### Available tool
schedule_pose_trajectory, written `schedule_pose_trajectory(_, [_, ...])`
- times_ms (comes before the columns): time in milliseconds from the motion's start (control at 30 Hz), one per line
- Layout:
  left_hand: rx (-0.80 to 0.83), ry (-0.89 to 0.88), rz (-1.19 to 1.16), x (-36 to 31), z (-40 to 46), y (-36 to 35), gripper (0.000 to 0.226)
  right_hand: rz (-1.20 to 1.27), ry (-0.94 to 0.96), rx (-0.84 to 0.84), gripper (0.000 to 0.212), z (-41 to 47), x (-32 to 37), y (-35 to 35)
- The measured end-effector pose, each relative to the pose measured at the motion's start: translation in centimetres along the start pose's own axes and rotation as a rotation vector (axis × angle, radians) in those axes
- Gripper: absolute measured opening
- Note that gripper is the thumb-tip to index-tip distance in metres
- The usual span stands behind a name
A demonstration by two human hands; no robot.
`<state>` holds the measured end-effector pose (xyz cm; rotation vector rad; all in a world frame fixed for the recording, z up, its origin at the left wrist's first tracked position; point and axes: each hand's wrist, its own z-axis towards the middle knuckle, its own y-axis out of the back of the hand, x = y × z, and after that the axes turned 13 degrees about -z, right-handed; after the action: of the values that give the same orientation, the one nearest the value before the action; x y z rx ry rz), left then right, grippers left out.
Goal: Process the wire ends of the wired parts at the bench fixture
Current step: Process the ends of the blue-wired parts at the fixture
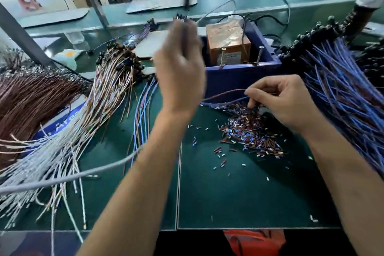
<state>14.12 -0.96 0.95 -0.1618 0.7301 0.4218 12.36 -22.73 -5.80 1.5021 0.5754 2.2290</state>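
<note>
Nearest, the green worktop (228, 197) carries a scatter of cut insulation bits (247, 133), thickest just under the right hand (284, 102). That hand has its fingers curled down, pinching the ends of a red and blue wire pair (224, 94) that arcs leftward in front of the blue fixture box (239, 77). To the left lie fanned bundles of white and brown wired parts (87, 122); to the right, a thick sheaf of blue wired parts (342, 93) slopes down off the worktop. Higher up, the left hand (180, 68) is raised and blurred, its fingers closed round a thin dark wire (185, 33). Behind it, inside the box, sits a brown block (226, 43).
</note>
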Motion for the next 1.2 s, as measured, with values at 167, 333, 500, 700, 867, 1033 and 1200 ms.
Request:
schedule_pose_trajectory(167, [0.573, -0.150, 0.178, -0.4, -6.2, -4.3, 0.021, 0.043, 0.084, 0.024, 0.017, -0.6, -0.5, -0.7])
schedule_pose_trajectory(333, [0.699, -0.066, 0.222, 1.7, -7.5, -4.0, 0.028, 0.158, -0.039, -0.027, 0.009, -0.7, -1.0, -0.1])
schedule_pose_trajectory(500, [0.652, -0.075, 0.169, 3.6, -7.4, -3.0, 0.027, 0.249, -0.160, -0.169, 0.007, -0.6, -1.6, 0.4])
schedule_pose_trajectory(700, [0.599, 0.021, 0.027, 4.5, -7.7, -3.1, 0.023, 0.376, -0.252, -0.194, 0.005, -0.5, -1.8, 0.2])
schedule_pose_trajectory(867, [0.630, 0.198, -0.077, 4.9, -7.9, -3.3, 0.028, 0.394, -0.222, -0.192, 0.012, -0.5, -1.9, 0.2])
schedule_pose_trajectory(1033, [0.625, 0.383, -0.237, 5.3, -7.5, -3.0, 0.027, 0.425, -0.203, -0.262, 0.018, -0.4, -2.1, 1.0])
schedule_pose_trajectory(1200, [0.557, 0.474, -0.375, 5.3, -7.1, -2.7, 0.030, 0.415, -0.243, -0.222, 0.017, -0.6, -1.9, 0.1])
